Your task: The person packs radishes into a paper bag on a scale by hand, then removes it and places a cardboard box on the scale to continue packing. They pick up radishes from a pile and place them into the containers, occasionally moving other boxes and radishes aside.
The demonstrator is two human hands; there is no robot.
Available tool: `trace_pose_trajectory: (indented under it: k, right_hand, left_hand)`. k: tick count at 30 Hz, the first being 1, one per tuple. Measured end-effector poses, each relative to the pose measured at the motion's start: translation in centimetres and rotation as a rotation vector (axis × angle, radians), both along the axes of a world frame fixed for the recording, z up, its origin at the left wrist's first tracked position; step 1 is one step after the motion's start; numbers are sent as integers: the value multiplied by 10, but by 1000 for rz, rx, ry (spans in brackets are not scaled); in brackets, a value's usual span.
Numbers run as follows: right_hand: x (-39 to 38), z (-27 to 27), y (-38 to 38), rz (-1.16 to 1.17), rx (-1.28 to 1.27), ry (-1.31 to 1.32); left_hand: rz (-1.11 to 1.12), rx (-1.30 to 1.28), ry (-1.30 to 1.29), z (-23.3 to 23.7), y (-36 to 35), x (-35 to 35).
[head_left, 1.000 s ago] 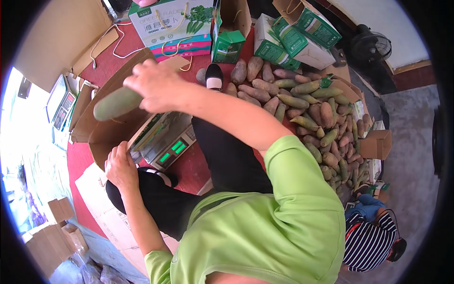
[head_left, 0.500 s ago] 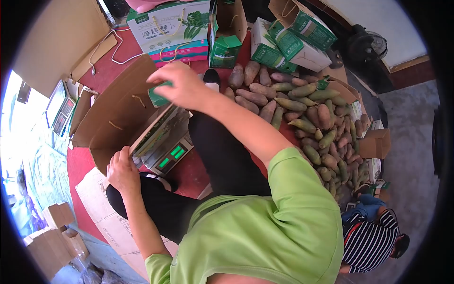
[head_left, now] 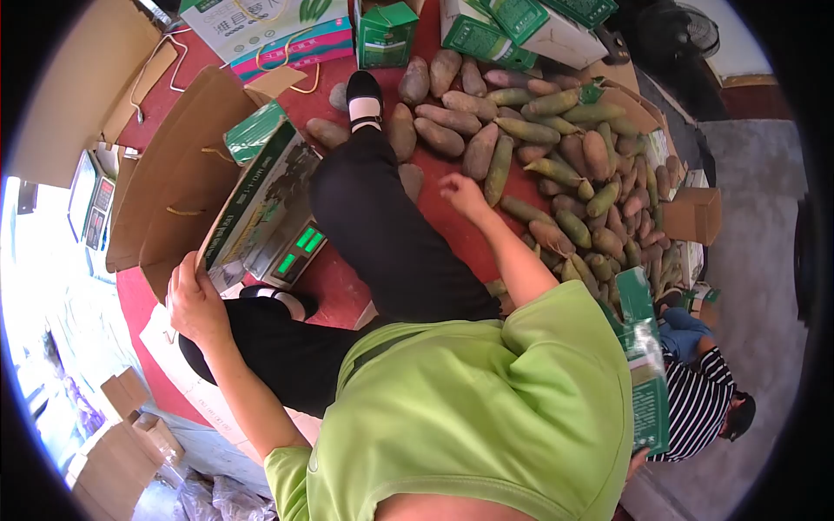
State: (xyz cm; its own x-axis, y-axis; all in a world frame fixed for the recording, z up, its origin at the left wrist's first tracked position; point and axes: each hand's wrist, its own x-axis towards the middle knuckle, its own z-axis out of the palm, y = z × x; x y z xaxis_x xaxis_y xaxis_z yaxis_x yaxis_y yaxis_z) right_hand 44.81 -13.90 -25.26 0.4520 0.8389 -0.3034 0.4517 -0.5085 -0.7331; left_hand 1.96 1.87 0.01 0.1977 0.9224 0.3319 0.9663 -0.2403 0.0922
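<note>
My left hand (head_left: 198,304) grips the near edge of an open cardboard box (head_left: 252,204), which stands tilted on a scale (head_left: 300,252) with lit green digits. A green flap (head_left: 254,132) sticks up at the box's far end. My right hand (head_left: 465,195) is over the red floor beside the radish pile (head_left: 573,187), with its fingers partly curled; whether they hold anything is too small to tell. A long green radish (head_left: 499,171) lies just beyond this hand.
Printed cartons (head_left: 269,26) and green boxes (head_left: 388,35) stand at the far side. Another scale (head_left: 91,200) is at the left. A person in a striped shirt (head_left: 699,404) is at the lower right, near a green-and-white box (head_left: 645,373). A fan (head_left: 678,39) stands at the far right.
My right hand has left the box's far end and moved right toward the radishes. My left hand still grips the box. The view has shifted, and a green-and-white box now shows near the other person.
</note>
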Motion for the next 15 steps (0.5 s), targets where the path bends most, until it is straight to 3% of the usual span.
trace_pose_trajectory:
  k: [5, 9, 11, 15]
  right_hand:
    - [-27, -46, -86, 100, -578, 20]
    - [-43, -64, -113, 120, -663, 75]
    - [-47, -72, -113, 281, -646, 32]
    - [-54, -60, -109, 177, -536, -6]
  left_hand:
    - [3, -36, 4, 1, 2, 1]
    - [-27, 31, -9, -3, 2, 1]
    - [-37, 51, -5, -4, 2, 0]
    - [-27, 55, 3, -7, 3, -2]
